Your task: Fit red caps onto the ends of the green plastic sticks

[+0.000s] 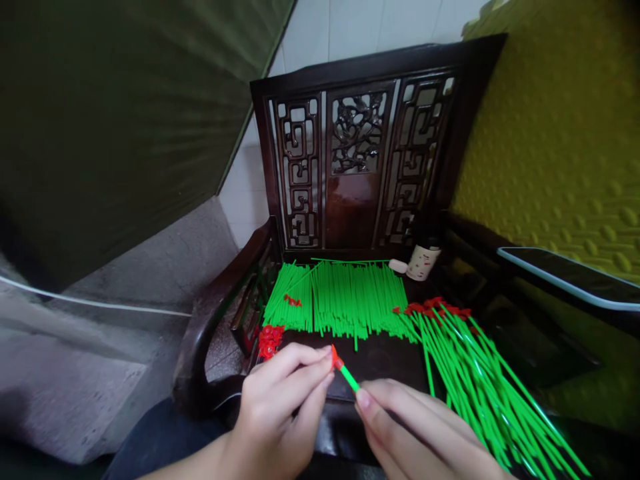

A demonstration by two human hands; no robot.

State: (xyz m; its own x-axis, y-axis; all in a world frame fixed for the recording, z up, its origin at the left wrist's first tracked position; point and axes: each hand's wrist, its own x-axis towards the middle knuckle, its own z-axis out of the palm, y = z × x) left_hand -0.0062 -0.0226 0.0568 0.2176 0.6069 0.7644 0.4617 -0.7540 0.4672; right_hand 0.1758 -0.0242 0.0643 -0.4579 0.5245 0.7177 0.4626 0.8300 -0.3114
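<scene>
Red cap (pixel 337 360) on a green stick (pixel 349 378), above the seat (pixel 393 359).
Left, loose caps (pixel 271 341) lie beyond the left hand (pixel 285 403), which pinches the cap; the stick's long axis slants from this capped, far-left end toward near right, pinched by the right hand (pixel 413 423); rightmost, capped sticks (pixel 467 370) lie fanned.

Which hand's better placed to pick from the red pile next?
Left, I'd judge: the left hand is nearer the red pile, though it's holding a red piece. The right hand is farther off, gripping a green stick.
</scene>
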